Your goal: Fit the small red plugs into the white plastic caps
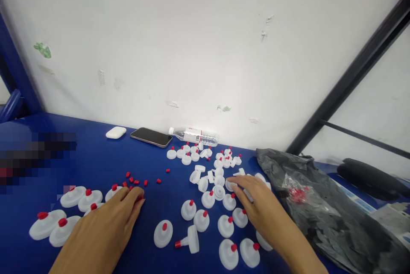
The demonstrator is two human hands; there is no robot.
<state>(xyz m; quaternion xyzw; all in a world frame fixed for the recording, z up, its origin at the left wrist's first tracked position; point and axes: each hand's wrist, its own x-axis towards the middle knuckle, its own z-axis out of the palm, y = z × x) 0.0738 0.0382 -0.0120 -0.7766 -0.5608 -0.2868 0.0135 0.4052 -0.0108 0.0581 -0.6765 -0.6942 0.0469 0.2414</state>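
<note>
Bent inward, the fingers of my left hand (109, 222) are closed around a small red cap (140, 197), only partly visible at the fingertips. Several loose red caps (136, 182) lie just beyond it. On the right, the thumb and fingers of my right hand (256, 199) close on a white nozzle lid (229, 185), much of it hidden by the hand. Around that hand lie uncapped white nozzle lids (219, 192). Capped lids with red tips (226, 226) are spread over the blue table, some standing and one lying on its side (192, 239).
Along the wall are a white case (115, 132), a phone (151, 137) and a clear bottle (194, 136) on its side. A black plastic bag (320, 210) covers the right side, with a clear bag of red caps (297, 195) on it. More capped lids (73, 197) sit at left.
</note>
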